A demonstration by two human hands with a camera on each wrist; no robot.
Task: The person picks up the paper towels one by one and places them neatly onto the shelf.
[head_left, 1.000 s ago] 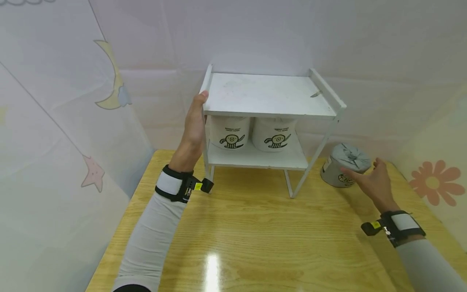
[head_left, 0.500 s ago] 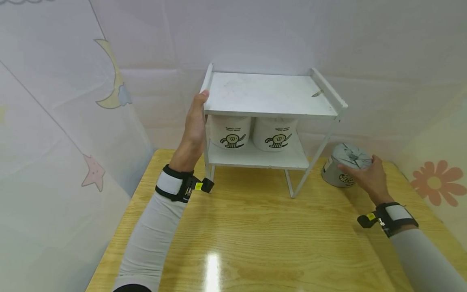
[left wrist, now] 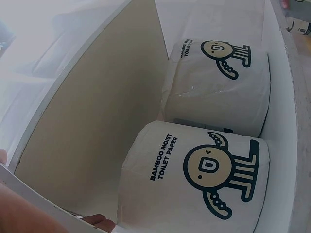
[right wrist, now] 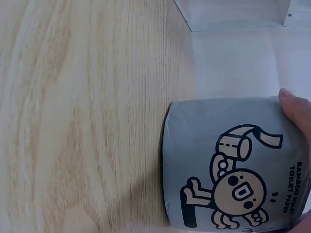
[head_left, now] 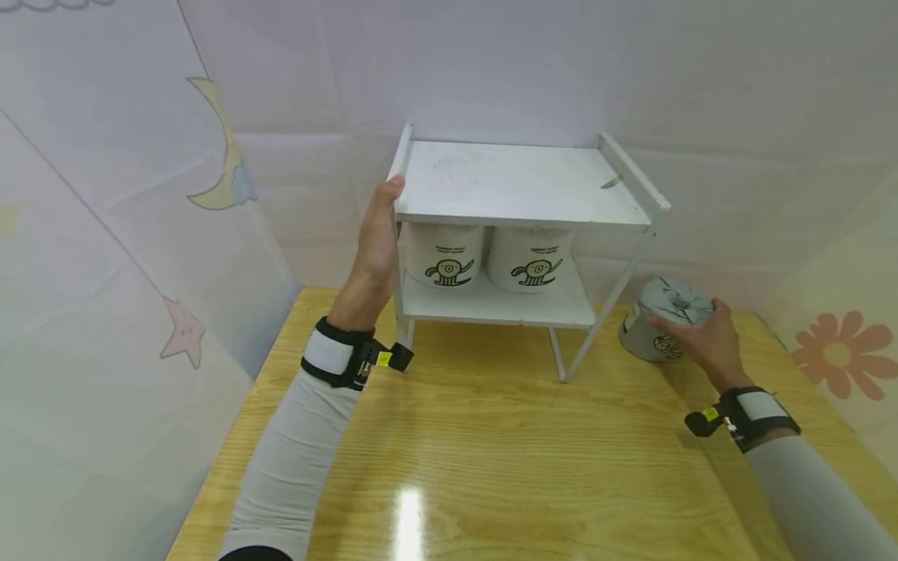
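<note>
A white two-tier shelf (head_left: 519, 183) stands at the back of the table. My left hand (head_left: 374, 245) grips its upper left edge, thumb on top; in the left wrist view fingertips (left wrist: 99, 222) curl round under the board. Two white wrapped toilet paper rolls, the left one (head_left: 442, 253) and the right one (head_left: 531, 257), sit side by side on the lower tier. To the right of the shelf, a grey wrapped toilet paper roll (head_left: 640, 331) stands upright on the table. My right hand (head_left: 712, 347) holds it near the top, thumb on the near side and fingers at the right.
The wooden table (head_left: 477, 452) extends in front of the shelf. Behind it hangs a pale cloth backdrop (head_left: 505, 70) with printed shapes, including a flower (head_left: 838, 354) at the right. The shelf's right leg (head_left: 606, 308) stands close to the grey roll.
My right hand has moved slightly left and closed onto the grey toilet paper roll. The left hand keeps its grip on the shelf, which has not moved.
</note>
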